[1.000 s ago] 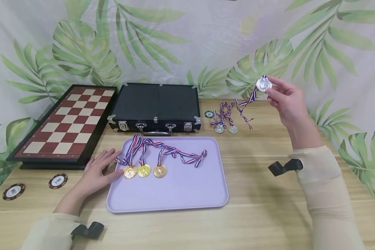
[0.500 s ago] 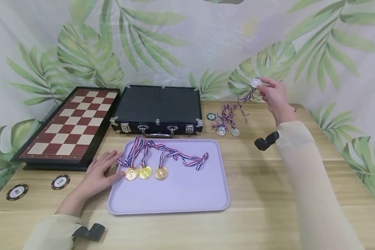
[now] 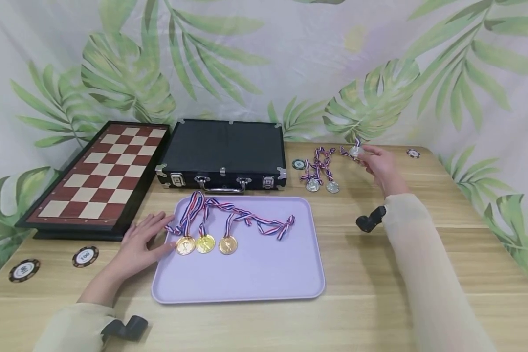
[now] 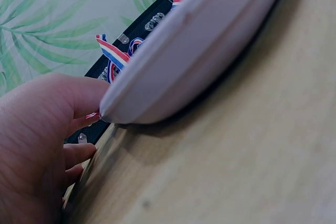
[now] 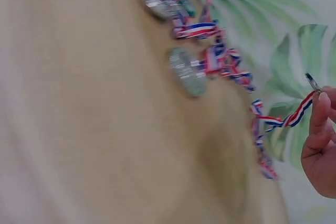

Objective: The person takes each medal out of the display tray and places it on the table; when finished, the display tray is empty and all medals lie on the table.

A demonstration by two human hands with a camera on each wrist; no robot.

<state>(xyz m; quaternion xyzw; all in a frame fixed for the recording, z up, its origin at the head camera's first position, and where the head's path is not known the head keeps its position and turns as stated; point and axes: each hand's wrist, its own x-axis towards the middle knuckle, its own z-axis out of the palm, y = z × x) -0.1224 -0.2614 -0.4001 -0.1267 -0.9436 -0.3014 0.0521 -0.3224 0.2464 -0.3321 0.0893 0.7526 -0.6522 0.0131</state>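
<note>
My right hand (image 3: 382, 167) pinches a silver medal (image 3: 356, 152) between thumb and fingers, low over the back right of the table. Its striped ribbon (image 5: 294, 118) trails down to the left. To the left of it lie two more silver medals (image 3: 332, 187) with tangled ribbons. My left hand (image 3: 140, 248) rests at the left edge of the lilac tray (image 3: 246, 278), fingers fairly straight and thumb over the rim (image 4: 113, 95). On the tray, three gold-coloured medals (image 3: 205, 243) lie in a row, their ribbons spread behind them.
A black case (image 3: 229, 146) with metal corners stands behind the tray. Left of it is a checkered game board (image 3: 110, 171). Poker chips lie about: two at the left (image 3: 85, 256), a green one (image 3: 298, 164) by the case, another (image 3: 413, 153) at the far right.
My right hand has come left and down with the silver medal, from high before the backdrop to just over the table. The left hand stays at the tray edge.
</note>
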